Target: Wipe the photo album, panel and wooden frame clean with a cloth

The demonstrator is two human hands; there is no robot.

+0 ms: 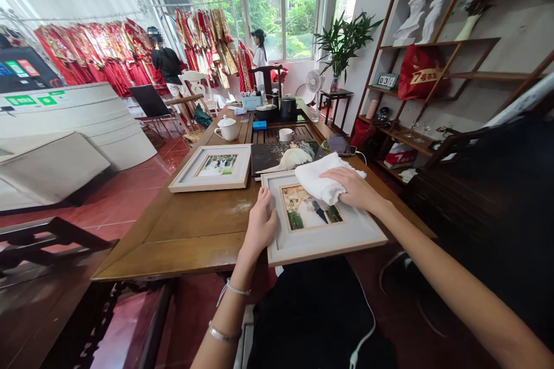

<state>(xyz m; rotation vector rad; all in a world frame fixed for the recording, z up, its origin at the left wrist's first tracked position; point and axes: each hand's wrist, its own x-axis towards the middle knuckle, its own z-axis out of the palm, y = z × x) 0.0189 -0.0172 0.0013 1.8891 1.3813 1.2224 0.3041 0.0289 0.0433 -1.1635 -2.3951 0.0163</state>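
Observation:
A light wooden picture frame (329,239) with a photo under glass lies at the near edge of the brown wooden table (194,225). My left hand (260,225) grips the frame's left side, fingers curled over its edge. My right hand (357,187) presses flat on a folded white cloth (322,181) that rests on the frame's upper right part. A second framed photo (213,167) lies further left on the table, and a dark photo print (281,155) lies behind the near frame.
A white teapot (227,128), cups, a black kettle (288,108) and a tea tray (277,134) stand at the table's far end. Wooden shelves (433,46) rise on the right. Two people stand by racks of red garments (95,52) at the back.

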